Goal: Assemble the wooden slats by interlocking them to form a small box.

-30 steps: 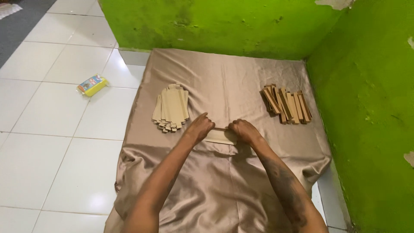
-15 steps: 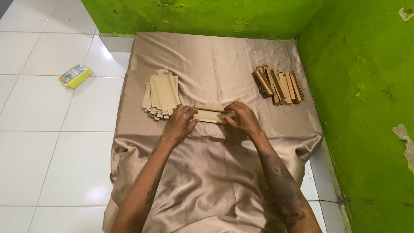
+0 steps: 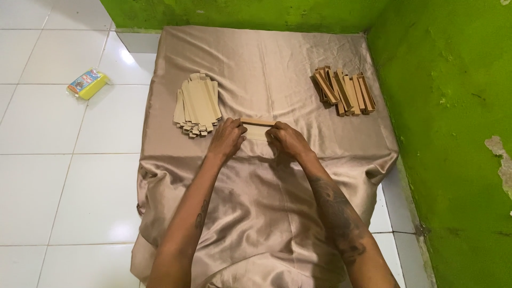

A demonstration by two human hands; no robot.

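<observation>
My left hand (image 3: 226, 140) and my right hand (image 3: 289, 141) meet over a tan satin cloth (image 3: 266, 69) spread on the floor. Between their fingers they hold a narrow cardboard piece (image 3: 257, 124), partly folded up, each hand gripping one end. A stack of flat, unfolded cardboard pieces (image 3: 196, 104) lies just left of my left hand. A pile of folded, narrow cardboard boxes (image 3: 344, 90) lies at the upper right of the cloth, well beyond my right hand.
A small yellow and blue packet (image 3: 87, 84) lies on the white tiled floor (image 3: 58, 160) to the left. Green walls (image 3: 448, 106) close off the right side and the far edge of the cloth.
The camera has tipped down and closer. Both hands have stayed on the cardboard piece, which now stands more folded up between the fingers.
</observation>
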